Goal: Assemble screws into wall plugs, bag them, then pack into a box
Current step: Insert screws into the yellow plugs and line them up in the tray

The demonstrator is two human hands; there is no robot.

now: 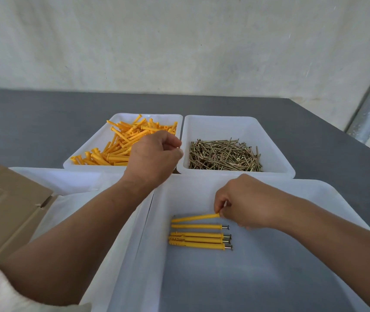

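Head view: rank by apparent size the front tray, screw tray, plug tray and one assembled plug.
1. front tray, though nearest the camera.
2. screw tray and plug tray: look alike, unranked.
3. assembled plug.

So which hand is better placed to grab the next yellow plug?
Left. The left hand hovers at the plug tray; the right hand pinches an assembled plug in the near tray.
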